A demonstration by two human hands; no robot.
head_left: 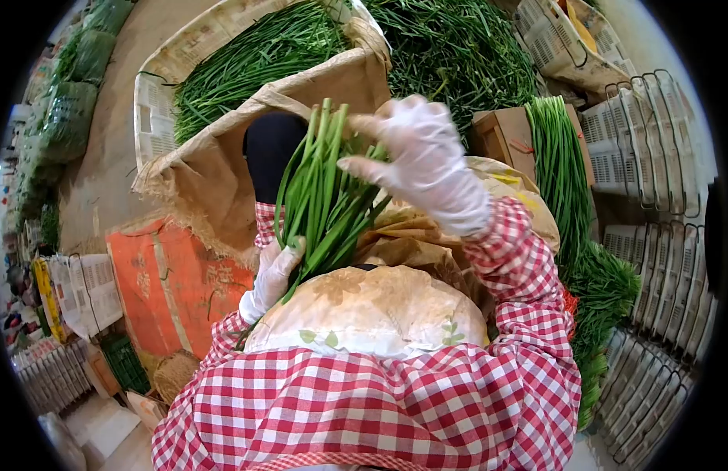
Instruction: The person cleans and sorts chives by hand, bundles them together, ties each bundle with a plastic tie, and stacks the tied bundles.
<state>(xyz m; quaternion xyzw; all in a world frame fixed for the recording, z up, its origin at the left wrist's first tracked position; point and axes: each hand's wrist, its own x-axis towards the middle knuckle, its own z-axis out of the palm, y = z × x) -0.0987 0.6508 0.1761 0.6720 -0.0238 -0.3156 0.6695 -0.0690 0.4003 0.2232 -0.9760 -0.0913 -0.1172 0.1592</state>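
A bunch of long green leafy stalks (324,188) stands nearly upright over my lap, its pale cut ends at the top. My left hand (279,271), in a whitish glove, is closed round the lower left part of the bunch. At the upper right of the stalks is my right hand (419,149), also gloved and slightly blurred. Its thumb and fingers are apart, beside the stalk tops, with a few stalk ends near the thumb. A stained apron (372,310) lies beneath the bunch.
A white crate (153,118) lined with brown cloth holds green stalks at the upper left. Loose greens (458,55) are heaped ahead. Bundled stalks (556,165) lie against a cardboard box (501,141) at right. White crates (638,149) line the right side; an orange carton (171,286) lies left.
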